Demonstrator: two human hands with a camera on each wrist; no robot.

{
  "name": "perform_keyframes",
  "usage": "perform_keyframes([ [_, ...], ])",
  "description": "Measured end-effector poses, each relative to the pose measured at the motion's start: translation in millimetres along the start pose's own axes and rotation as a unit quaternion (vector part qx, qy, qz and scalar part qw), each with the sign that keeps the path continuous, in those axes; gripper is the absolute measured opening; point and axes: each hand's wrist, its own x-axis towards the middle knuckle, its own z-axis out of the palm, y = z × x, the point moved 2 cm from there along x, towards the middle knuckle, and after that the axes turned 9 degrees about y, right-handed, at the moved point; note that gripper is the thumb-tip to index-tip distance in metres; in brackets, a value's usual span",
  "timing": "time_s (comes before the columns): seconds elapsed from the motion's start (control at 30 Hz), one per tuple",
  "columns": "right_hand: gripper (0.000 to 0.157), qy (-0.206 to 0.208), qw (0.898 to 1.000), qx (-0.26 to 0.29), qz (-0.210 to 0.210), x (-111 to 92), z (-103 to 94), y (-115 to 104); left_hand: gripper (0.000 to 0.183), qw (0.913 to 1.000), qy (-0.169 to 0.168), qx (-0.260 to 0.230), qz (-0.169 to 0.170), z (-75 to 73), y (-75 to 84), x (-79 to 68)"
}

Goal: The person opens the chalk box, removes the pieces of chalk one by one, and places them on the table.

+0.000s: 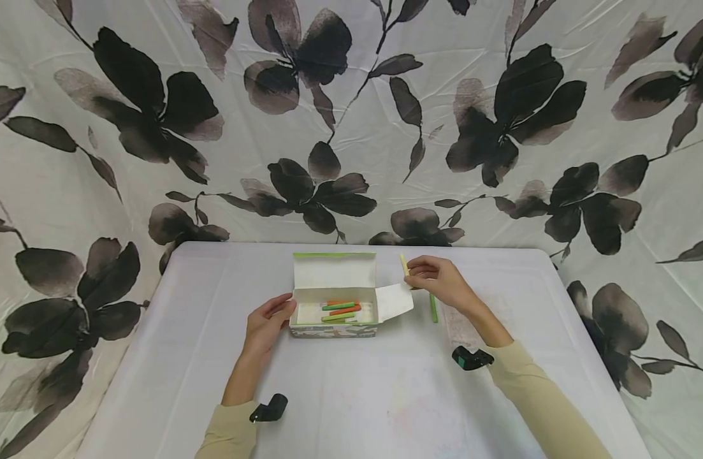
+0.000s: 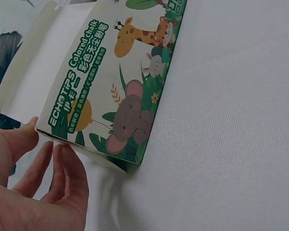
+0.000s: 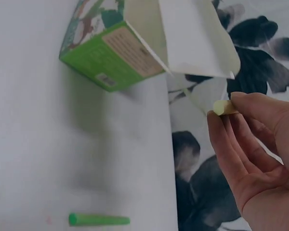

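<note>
An open box of colored chalk (image 1: pixel 333 331) stands on the table, lid raised at the back, with several orange and green chalk sticks (image 1: pixel 341 307) lying inside. My left hand (image 1: pixel 269 322) holds the box at its left end; in the left wrist view the thumb is at the corner of the printed box (image 2: pixel 94 91), with bent fingers against the end. Beyond the box's right side, my right hand (image 1: pixel 440 278) pinches a pale yellow chalk stick (image 3: pixel 222 107) between thumb and fingertips, raised above the table. Below that hand lies a green chalk stick (image 1: pixel 433 308).
The box's white side flap (image 1: pixel 394 301) sticks out to the right, close to the right hand. A faint pinkish patch (image 1: pixel 463 328) lies under the right forearm. Behind the white table (image 1: pixel 340 395) hangs a floral cloth (image 1: pixel 408 146).
</note>
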Motion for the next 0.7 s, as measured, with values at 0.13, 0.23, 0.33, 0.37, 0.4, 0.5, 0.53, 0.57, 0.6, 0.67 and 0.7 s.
perform_keyframes([
  [0.13, 0.039, 0.007, 1.0, 0.02, 0.019, -6, -11.8, 11, 0.04, 1.0, 0.001, 0.004, -0.001, 0.3, 0.0, 0.2],
  [0.23, 0.04, 0.014, 0.999, 0.03, 0.035, -11, -18.1, 18, 0.041, 1.0, 0.001, 0.007, -0.002, -0.4, 0.3, 0.3],
  [0.33, 0.042, 0.025, 0.998, 0.028, 0.051, -16, -22.8, 27, 0.042, 1.0, 0.002, 0.008, -0.003, -1.8, 0.7, 0.1],
  [0.37, 0.043, 0.029, 0.998, 0.025, 0.056, -18, -24.2, 30, 0.041, 1.0, 0.003, 0.007, -0.003, -2.1, 0.9, -0.2],
  [0.4, 0.044, 0.032, 0.997, 0.022, 0.059, -20, -25.6, 33, 0.041, 1.0, 0.004, 0.004, -0.003, -2.4, 1.1, -0.9],
  [0.5, 0.045, 0.044, 0.996, 0.014, 0.07, -27, -29.8, 43, 0.043, 1.0, 0.002, -0.006, -0.004, -2.9, 1.4, -2.5],
  [0.53, 0.045, 0.047, 0.996, 0.01, 0.073, -29, -31.2, 46, 0.043, 1.0, 0.002, -0.008, -0.006, -2.9, 1.4, -2.8],
  [0.57, 0.045, 0.052, 0.996, 0.009, 0.078, -32, -32.3, 49, 0.044, 0.9999, 0.001, -0.01, -0.008, -2.8, 1.4, -3.2],
  [0.6, 0.045, 0.055, 0.995, 0.008, 0.083, -35, -33.2, 52, 0.044, 0.9999, 0.0, -0.011, -0.009, -2.7, 1.4, -3.2],
  [0.67, 0.045, 0.059, 0.994, 0.005, 0.09, -39, -34.6, 59, 0.044, 0.9999, 0.001, -0.01, -0.013, -2.1, 1.7, -3.3],
  [0.7, 0.045, 0.061, 0.994, 0.003, 0.093, -41, -35.0, 63, 0.044, 0.9999, 0.001, -0.009, -0.013, -1.7, 1.6, -3.1],
])
